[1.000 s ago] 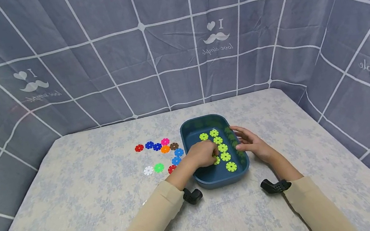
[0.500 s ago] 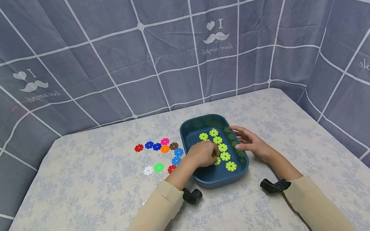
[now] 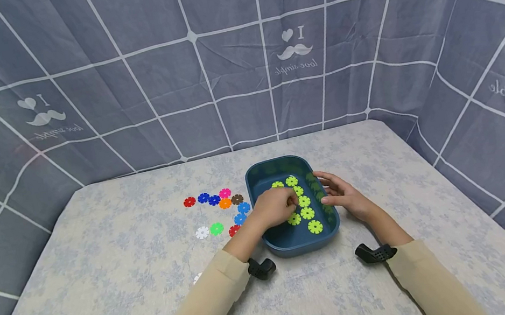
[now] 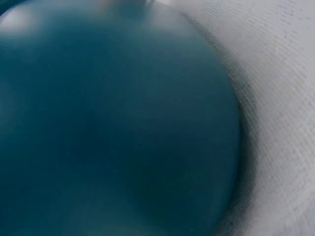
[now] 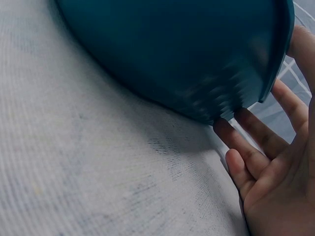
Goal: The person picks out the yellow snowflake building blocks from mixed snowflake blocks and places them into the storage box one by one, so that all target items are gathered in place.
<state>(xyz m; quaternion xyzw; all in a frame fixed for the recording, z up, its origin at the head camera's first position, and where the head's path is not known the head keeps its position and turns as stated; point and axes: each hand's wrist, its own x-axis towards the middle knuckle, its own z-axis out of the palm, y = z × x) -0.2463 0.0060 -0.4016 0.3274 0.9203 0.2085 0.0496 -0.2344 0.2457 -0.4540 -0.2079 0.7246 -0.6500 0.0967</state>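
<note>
In the head view a dark teal plastic box (image 3: 290, 244) stands on the table, with several yellow-green notched discs (image 3: 315, 226) lying flat on its floor. My left hand (image 3: 273, 207) reaches over its left rim with curled fingers, low above the discs. The fingertips are turned away, so I cannot tell whether they pinch a disc. One yellow-green disc (image 3: 294, 219) lies just below this hand. My right hand (image 3: 346, 199) rests on the right wall of the box, its extended fingers (image 5: 246, 152) touching the outside. The left wrist view is filled by the box's blurred outer wall (image 4: 123, 118).
Left of the box lie loose discs: a red disc (image 3: 189, 201), two dark blue, a pink, an orange, a brown disc (image 3: 237, 199), light blue ones, a white disc (image 3: 202, 232) and a green disc (image 3: 216, 229). A grey-blue curtain (image 3: 240, 72) hangs behind the table.
My left hand has shifted slightly away from me inside the box, uncovering more of the disc below it. My right hand and the box have stayed put.
</note>
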